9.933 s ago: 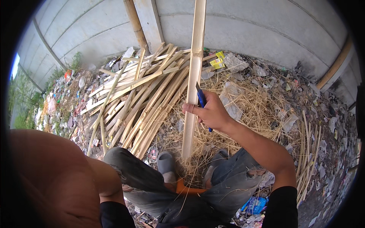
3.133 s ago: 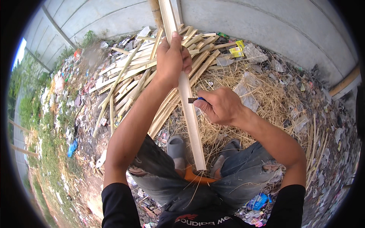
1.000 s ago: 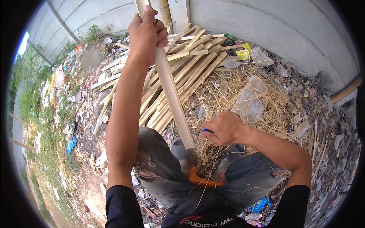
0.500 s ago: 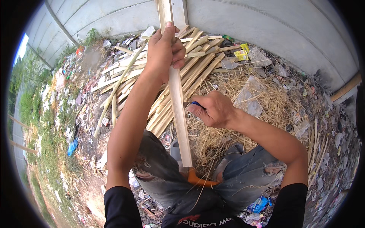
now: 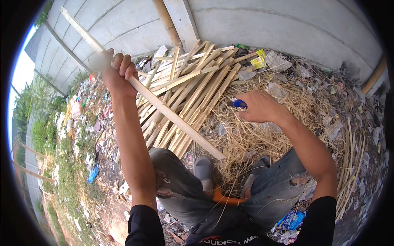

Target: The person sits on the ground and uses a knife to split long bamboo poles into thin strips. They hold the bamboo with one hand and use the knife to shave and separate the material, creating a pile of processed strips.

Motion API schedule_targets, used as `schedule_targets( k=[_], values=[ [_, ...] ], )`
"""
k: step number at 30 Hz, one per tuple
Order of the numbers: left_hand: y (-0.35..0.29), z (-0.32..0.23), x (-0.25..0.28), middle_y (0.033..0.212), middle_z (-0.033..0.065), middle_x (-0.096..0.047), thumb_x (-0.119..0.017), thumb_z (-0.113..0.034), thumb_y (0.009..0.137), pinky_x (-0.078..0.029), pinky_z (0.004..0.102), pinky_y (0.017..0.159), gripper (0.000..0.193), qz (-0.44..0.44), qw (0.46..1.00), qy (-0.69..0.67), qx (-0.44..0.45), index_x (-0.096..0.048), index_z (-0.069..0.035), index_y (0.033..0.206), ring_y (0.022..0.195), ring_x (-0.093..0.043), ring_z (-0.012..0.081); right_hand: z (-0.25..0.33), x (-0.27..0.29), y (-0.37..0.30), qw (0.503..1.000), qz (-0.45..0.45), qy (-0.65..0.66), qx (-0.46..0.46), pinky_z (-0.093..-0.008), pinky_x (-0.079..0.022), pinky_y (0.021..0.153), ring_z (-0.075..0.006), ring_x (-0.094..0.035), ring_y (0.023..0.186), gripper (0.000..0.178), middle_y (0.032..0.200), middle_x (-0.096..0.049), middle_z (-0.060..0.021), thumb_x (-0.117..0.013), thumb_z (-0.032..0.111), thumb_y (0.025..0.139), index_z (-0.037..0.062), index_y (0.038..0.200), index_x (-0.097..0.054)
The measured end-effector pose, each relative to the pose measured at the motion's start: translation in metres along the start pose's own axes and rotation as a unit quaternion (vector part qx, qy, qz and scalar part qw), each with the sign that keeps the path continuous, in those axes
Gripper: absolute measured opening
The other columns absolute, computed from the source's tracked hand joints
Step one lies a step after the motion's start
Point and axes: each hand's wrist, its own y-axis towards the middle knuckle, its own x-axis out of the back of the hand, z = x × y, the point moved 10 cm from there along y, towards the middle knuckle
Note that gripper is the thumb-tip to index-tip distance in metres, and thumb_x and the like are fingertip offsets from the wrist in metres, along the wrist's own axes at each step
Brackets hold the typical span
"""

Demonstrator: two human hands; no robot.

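Observation:
My left hand [image 5: 119,74] is closed around a long, pale bamboo strip [image 5: 172,117], which slants from the upper left down to the right in front of my knees. A blurred patch hides part of that hand's thumb side. Apart from the strip, my right hand [image 5: 262,107] grips a blue-handled knife [image 5: 239,104] over the straw; its short blade points left. Beyond the held strip lies a pile of split bamboo strips [image 5: 205,92].
Curly bamboo shavings [image 5: 283,127] cover the ground at right. A concrete wall [image 5: 266,28] closes the far side, with a bamboo pole [image 5: 167,20] against it. Thin strips [image 5: 352,164] lie far right. An orange seat [image 5: 225,199] shows between my legs. Litter is scattered around.
The bamboo strip has swung from nearly upright to a slant, its far end now at upper left. My left hand moved left; my right hand drew away from the strip with the knife.

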Motion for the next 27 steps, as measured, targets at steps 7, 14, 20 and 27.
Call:
schedule_targets(
  k=[7,14,20,27],
  values=[
    [-0.07,0.0,-0.013,0.066,-0.0016,-0.037,-0.045,-0.045,0.11,-0.034,0.0245,0.046,0.031,-0.135,0.975,0.132,-0.117,-0.044,-0.015,0.104,0.054,-0.037,0.0102,0.044,0.032,-0.024,0.969,-0.171,0.117,0.137,-0.0415,-0.054,0.068,-0.0294,-0.069,0.073,0.045,0.078,-0.067,-0.0126,-0.082,0.044,0.08,0.0024,0.094,-0.072],
    [-0.162,0.002,0.003,0.096,0.0129,-0.067,-0.034,-0.051,0.11,-0.057,0.0443,0.082,0.046,-0.009,0.974,0.166,-0.155,-0.054,-0.01,0.114,0.1,-0.066,0.0303,0.043,0.042,-0.023,0.96,-0.23,0.077,0.136,-0.0446,-0.055,0.071,-0.0351,-0.07,0.077,0.015,0.081,-0.071,-0.0136,-0.074,0.01,0.078,0.0085,0.093,-0.074],
    [-0.327,0.098,-0.018,0.137,0.0204,-0.06,-0.049,-0.031,0.11,-0.052,0.0438,0.103,0.054,0.107,0.862,0.361,0.339,-0.04,0.004,0.149,0.128,-0.059,0.0291,0.017,0.05,-0.023,0.977,-0.143,0.031,0.154,-0.0429,-0.052,0.064,-0.0317,-0.069,0.071,0.012,0.076,-0.07,-0.01,-0.075,0.007,0.074,0.0112,0.086,-0.075],
    [-0.331,0.064,-0.085,0.109,0.0222,-0.072,-0.072,-0.019,0.096,-0.059,0.0387,0.084,0.037,0.342,0.827,0.352,0.275,-0.067,0.008,0.12,0.101,-0.071,0.0303,0.02,0.03,-0.018,0.982,-0.093,-0.029,0.16,-0.044,-0.052,0.066,-0.0304,-0.07,0.077,0.012,0.076,-0.069,-0.0071,-0.073,0.007,0.074,0.0125,0.084,-0.071]
  ],
)
